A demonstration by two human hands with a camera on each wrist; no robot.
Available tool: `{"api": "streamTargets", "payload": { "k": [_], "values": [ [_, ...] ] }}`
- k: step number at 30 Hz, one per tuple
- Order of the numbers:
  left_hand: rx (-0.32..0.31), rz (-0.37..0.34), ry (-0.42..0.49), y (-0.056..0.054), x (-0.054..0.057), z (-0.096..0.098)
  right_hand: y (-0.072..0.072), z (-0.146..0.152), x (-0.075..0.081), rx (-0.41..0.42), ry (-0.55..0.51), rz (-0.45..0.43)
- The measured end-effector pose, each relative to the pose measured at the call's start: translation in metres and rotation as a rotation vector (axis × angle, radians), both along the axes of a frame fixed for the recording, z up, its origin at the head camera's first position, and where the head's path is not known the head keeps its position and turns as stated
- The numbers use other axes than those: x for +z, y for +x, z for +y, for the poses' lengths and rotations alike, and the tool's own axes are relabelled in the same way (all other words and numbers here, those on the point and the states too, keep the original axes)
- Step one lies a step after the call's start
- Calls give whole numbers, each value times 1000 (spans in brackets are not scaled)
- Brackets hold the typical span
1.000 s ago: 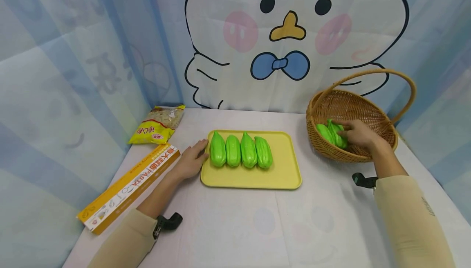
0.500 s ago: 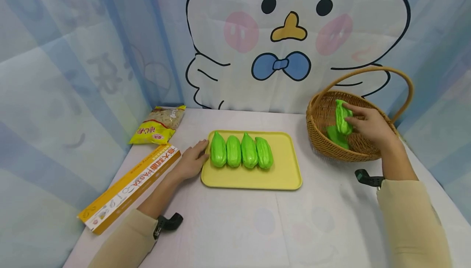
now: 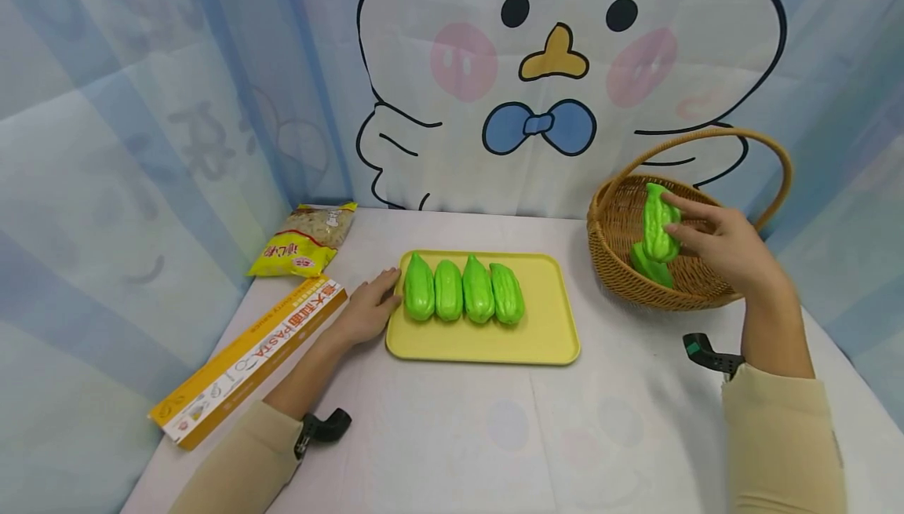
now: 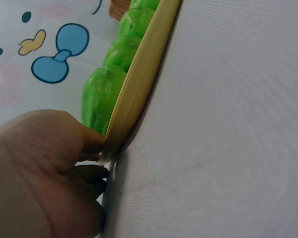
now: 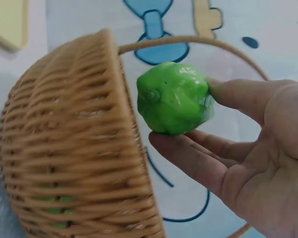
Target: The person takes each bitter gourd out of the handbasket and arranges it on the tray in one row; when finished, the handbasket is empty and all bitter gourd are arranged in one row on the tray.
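Note:
My right hand (image 3: 730, 243) pinches a bright green, ridged bitter melon (image 3: 660, 224) between thumb and fingers, upright over the wicker basket (image 3: 610, 263). In the right wrist view, the held bitter melon (image 5: 171, 99) shows its knobbly end beside the basket's rim (image 5: 119, 99). Another green bitter melon (image 3: 650, 265) lies inside the basket, partly hidden. At the left edge of the yellow tray (image 3: 483, 348) rests my left hand (image 3: 367, 310), its thumb and fingertips touching the rim. Several bitter melons (image 3: 477, 290) lie side by side on the tray.
To the left, a long pasta box (image 3: 247, 365) lies slanted on the white table, with a yellow food bag (image 3: 304, 239) behind it. The basket's tall handle (image 3: 784, 176) arches over its opening. A printed curtain (image 3: 459, 169) hangs behind the table.
My right hand has lifted a bitter melon up from inside the basket and drawn slightly right. The other one stays in the basket. My left hand and the tray look unmoved.

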State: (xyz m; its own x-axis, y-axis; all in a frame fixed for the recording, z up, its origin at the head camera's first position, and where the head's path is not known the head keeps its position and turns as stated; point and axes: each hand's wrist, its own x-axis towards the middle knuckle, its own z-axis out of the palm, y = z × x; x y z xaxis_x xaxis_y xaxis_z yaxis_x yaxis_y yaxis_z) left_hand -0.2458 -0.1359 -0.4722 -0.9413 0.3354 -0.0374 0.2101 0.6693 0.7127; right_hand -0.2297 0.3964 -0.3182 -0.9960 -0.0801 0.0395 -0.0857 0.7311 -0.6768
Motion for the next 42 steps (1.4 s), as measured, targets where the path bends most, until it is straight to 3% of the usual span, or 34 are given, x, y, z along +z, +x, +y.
{"api": "streamTargets", "payload": {
  "k": [7, 19, 35, 42],
  "values": [
    [0, 6, 0, 0, -1, -1, 14, -14, 5, 66, -33, 63],
    [1, 10, 2, -2, -3, -1, 22, -37, -4, 230, -91, 159],
    [-2, 13, 6, 0, -3, -1, 18, -70, -17, 322, -43, 128],
    [-2, 14, 9, -2, -3, -1, 12, -84, -24, 349, -96, 73]
  ]
}}
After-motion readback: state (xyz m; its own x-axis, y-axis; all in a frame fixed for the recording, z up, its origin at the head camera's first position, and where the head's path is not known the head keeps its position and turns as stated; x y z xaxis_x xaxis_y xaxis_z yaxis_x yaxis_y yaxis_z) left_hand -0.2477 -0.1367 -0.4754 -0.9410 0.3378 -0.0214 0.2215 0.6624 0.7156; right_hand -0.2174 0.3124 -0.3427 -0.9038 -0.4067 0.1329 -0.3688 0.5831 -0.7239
